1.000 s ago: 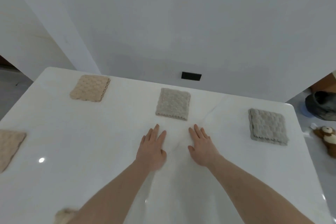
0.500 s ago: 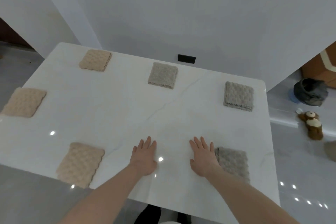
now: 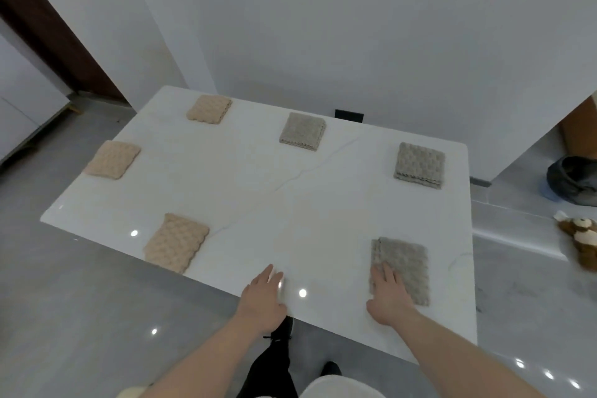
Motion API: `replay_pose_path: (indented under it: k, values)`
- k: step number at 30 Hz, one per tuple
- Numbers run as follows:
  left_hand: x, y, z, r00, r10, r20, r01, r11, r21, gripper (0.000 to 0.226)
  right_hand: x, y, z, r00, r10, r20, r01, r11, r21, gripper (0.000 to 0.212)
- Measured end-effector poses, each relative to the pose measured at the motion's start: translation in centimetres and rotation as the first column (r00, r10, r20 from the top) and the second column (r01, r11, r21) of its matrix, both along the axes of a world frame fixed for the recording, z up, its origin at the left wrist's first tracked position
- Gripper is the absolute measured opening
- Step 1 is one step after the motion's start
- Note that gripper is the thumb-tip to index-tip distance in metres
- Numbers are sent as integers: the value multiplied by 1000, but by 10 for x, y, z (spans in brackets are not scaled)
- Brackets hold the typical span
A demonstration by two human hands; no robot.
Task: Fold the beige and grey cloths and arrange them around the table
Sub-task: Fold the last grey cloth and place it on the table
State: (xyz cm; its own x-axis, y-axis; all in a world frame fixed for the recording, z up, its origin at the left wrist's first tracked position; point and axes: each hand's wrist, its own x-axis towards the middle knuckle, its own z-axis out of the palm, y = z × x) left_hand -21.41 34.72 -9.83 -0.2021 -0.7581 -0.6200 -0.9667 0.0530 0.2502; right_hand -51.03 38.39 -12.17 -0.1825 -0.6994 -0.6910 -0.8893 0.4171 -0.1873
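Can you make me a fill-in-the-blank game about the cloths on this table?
1. The number of beige cloths on the white table is ____.
2. The right hand rests on a cloth whose colour is ____.
3. The left hand lies flat on the bare table, so the number of cloths it touches is ____.
4. The stuffed toy lies on the ____.

Missing words: three; grey; zero; floor
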Motion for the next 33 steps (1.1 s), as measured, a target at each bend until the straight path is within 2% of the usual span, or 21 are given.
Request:
replay_pose_path:
  k: [4,8,16,24,26,33]
  values:
    - [32,9,11,996,90,-9,-90,995,-48,75,9,-10,14,1000,-1,4,1,1000,-26,83]
    - [75,6,13,986,167,13,-166,984,-69,72,41,-19,30,996,82,35,-79,994,-81,80]
    - [176,-48,10,954,272,125,-268,962,-46,67,128,-50,44,984,112,141,-86,981,-174,74]
    - [229,-102,-17,987,120,110,-131,986,99,71,223,-83,52,981,44,191,0,974,-226,68]
    - [235,-106,-21,992,72,99,-82,992,97,74,242,-86,54,978,24,206,27,971,-238,67]
    - [238,-99,-9,991,-131,3,131,991,6,52,279,-93,73,982,16,190,38,961,-275,65]
